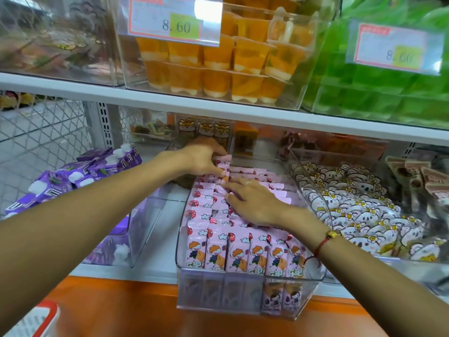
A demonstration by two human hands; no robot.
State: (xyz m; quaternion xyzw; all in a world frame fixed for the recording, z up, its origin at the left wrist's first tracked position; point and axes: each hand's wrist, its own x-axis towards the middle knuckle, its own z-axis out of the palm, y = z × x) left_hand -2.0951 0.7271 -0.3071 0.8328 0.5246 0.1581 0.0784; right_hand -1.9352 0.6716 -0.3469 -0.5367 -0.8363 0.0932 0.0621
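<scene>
Both hands are in the clear bin (206, 293) of pink packets (239, 254) on the lower shelf. The left hand (201, 159) is at the far end, fingers curled, pinching one packet (224, 164) that stands upright above the rows. The right hand (252, 203) lies flat across the middle rows, fingers straight and spread, pressing on the packet tops and gripping nothing; a red bracelet (322, 243) sits on its wrist. The pink packets stand in rows from the near wall to the far end. Just left of the bin are purple cartons (97, 169), just right are koala packets (364, 215). On the shelf above are orange jelly cups (218, 69) behind an 8.60 tag (175, 23).
</scene>
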